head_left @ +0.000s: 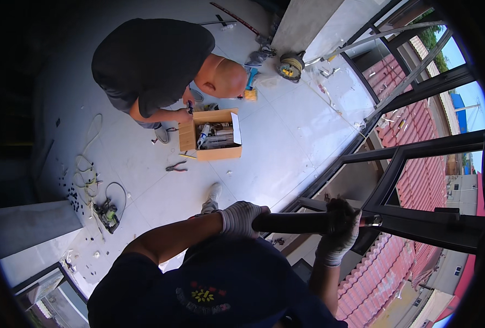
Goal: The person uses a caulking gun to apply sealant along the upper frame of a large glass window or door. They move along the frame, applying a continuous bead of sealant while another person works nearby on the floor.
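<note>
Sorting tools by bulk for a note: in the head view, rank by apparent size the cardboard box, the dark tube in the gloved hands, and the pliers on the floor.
1. Dark tube, though it is nearest the camera, which inflates it.
2. Cardboard box, farther off.
3. Pliers, clearly smallest.

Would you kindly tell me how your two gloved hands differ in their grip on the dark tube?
The left hand wraps the plain rear end of the dark tube, knuckles showing pale. The right hand grasps the front end by the window frame, its glove dark-palmed and stained. Both wear knit gloves and hold the tube level.
</note>
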